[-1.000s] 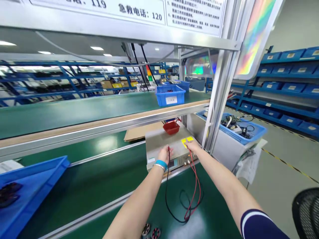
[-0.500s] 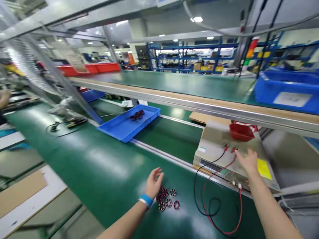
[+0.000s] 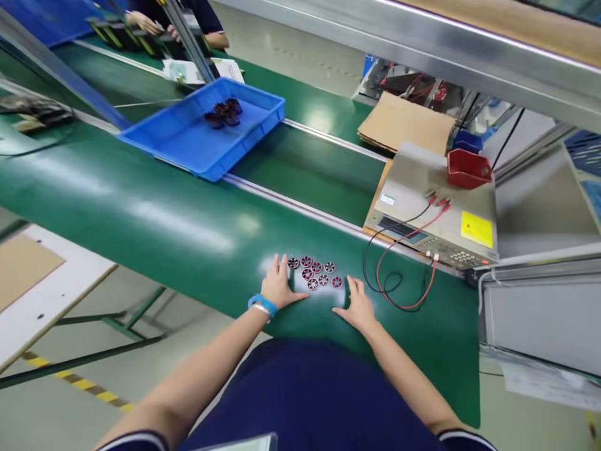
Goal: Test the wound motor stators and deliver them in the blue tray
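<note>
Along the green counter (image 3: 201, 263), the left hand (image 3: 276, 289) and right hand (image 3: 361, 310) flank a loose cluster of round parts (image 3: 316, 267), fingers spread, gripping nothing. The flat-lying parts, showing no long axis, sit between both, closer to the left; beyond rests a blue tray (image 3: 188, 141).

Navy short-sleeved shirt (image 3: 305, 394), white-striped cuffs (image 3: 462, 434); blue wristband (image 3: 267, 302) (pale band (image 3: 261, 308) alongside).

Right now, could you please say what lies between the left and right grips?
In the head view, small round parts lie on the green bench between the left grip and the right grip.
</note>
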